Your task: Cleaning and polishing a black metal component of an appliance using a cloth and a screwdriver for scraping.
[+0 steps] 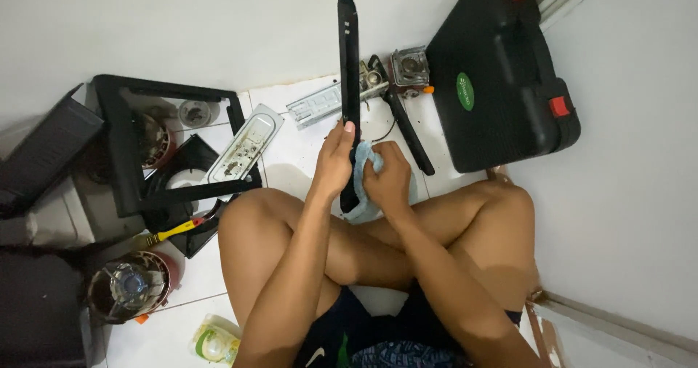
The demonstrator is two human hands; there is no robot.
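I sit cross-legged on a white tiled floor. My left hand [333, 163] grips a long, narrow black panel [349, 62] that stands upright on edge in front of me. My right hand [387, 179] presses a light blue cloth [361, 166] against the lower part of that panel. The cloth bunches under my fingers and hangs down over my shin.
A black hard case with red latches [502, 77] leans on the right wall. A black frame [131, 142], a white metal plate [243, 144], a grey bracket [314, 106], a burner part [409, 67], a yellow-handled screwdriver [171, 232] and a round burner [131, 284] lie around.
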